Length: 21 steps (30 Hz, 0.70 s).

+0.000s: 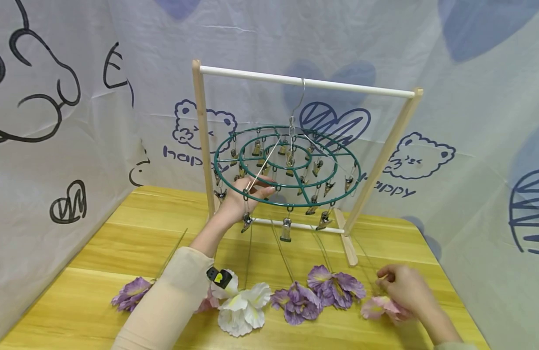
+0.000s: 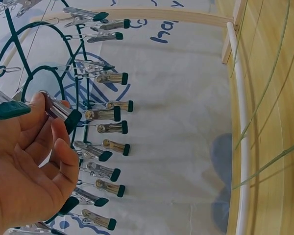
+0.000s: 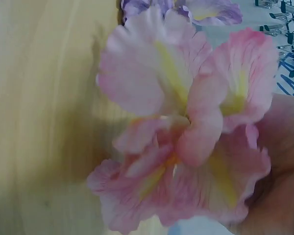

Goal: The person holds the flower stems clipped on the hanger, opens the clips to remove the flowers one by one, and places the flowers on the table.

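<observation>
A round green clip hanger [image 1: 295, 186] hangs by its hook from a white rail, with metal clips dangling from its rings. My left hand [image 1: 243, 197] reaches under its near left side. In the left wrist view this hand [image 2: 34, 166] pinches one green-tipped metal clip [image 2: 61, 110] between thumb and fingers. Low over the table at the right, my right hand [image 1: 405, 289] pinches the thin stem of a pink artificial flower [image 1: 380, 307]. That flower's ruffled petals [image 3: 201, 132] fill most of the right wrist view and cover the fingers there.
The wooden stand [image 1: 199, 126] straddles the back of the table [image 1: 90, 287]. Along the front lie a white flower [image 1: 243, 311], purple flowers [image 1: 297, 304] and another purple one [image 1: 131, 294] at the left, stems pointing away. A pink one is partly behind the left sleeve.
</observation>
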### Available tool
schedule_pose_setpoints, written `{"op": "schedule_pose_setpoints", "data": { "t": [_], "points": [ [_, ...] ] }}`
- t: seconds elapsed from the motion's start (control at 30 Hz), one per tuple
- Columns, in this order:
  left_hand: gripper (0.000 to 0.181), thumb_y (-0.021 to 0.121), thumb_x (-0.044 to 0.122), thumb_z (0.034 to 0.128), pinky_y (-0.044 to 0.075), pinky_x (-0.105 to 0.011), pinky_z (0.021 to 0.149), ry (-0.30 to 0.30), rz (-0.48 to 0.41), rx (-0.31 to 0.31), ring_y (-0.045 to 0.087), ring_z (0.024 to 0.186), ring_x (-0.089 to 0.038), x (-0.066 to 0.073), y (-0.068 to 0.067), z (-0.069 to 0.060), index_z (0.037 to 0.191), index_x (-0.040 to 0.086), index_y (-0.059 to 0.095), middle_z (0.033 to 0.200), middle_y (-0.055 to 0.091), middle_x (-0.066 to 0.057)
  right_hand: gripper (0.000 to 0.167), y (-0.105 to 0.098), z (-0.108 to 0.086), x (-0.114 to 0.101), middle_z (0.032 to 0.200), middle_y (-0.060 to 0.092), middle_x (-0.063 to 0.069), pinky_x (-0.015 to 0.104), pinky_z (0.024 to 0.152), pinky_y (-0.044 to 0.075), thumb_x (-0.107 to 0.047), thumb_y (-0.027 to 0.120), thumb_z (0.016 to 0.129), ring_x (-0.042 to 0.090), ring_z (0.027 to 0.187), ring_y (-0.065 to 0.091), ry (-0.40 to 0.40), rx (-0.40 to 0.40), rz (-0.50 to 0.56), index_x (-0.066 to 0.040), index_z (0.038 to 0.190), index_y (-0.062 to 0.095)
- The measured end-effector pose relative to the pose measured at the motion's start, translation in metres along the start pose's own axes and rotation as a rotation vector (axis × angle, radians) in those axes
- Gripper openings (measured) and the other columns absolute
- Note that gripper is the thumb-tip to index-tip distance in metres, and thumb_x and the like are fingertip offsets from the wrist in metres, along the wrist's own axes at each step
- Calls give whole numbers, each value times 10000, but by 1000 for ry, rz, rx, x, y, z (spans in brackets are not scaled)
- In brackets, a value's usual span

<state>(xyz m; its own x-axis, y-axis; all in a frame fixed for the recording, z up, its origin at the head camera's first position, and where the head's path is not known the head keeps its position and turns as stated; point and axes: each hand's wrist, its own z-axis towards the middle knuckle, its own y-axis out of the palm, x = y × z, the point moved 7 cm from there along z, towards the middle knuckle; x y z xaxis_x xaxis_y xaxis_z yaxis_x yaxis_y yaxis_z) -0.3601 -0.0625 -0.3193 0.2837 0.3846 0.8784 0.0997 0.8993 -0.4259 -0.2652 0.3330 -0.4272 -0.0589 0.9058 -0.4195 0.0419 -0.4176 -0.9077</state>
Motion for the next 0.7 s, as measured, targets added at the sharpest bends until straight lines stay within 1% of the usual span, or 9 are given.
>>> {"op": "schedule_pose_setpoints", "data": {
  "t": [0.13, 0.33, 0.5, 0.7],
  "points": [
    [359, 673, 321, 1033, 555, -462, 908, 6, 6, -1, 641, 1121, -302, 1, 0, 0, 1334, 125, 684, 1230, 722, -97, 158, 7, -1, -2, 785, 694, 1, 285, 591, 504, -93, 752, 904, 132, 646, 589, -17, -23, 60, 19, 1014, 746],
    [356, 670, 318, 1035, 554, -447, 891, 3, 5, -1, 640, 1109, -300, 1, 0, 0, 1330, 120, 684, 1238, 721, -100, 178, 17, 1, -6, 756, 681, 10, 266, 545, 503, -88, 755, 890, 147, 631, 598, -3, -52, 136, 36, 1016, 737],
    [356, 673, 327, 1032, 553, -436, 870, -13, 9, 2, 641, 1089, -284, 0, 0, 1, 1334, 137, 684, 1220, 725, -86, 163, 23, 5, -11, 752, 683, 2, 261, 561, 506, -67, 744, 868, 134, 647, 597, -10, -56, 135, 29, 1000, 745],
    [357, 671, 331, 1033, 553, -433, 866, -11, 23, 5, 641, 1093, -282, 0, 0, 0, 1335, 140, 686, 1224, 725, -82, 143, 29, 11, -19, 737, 650, -4, 250, 562, 463, -11, 693, 837, 130, 643, 555, -36, -52, 125, 25, 962, 753]
  ]
}}
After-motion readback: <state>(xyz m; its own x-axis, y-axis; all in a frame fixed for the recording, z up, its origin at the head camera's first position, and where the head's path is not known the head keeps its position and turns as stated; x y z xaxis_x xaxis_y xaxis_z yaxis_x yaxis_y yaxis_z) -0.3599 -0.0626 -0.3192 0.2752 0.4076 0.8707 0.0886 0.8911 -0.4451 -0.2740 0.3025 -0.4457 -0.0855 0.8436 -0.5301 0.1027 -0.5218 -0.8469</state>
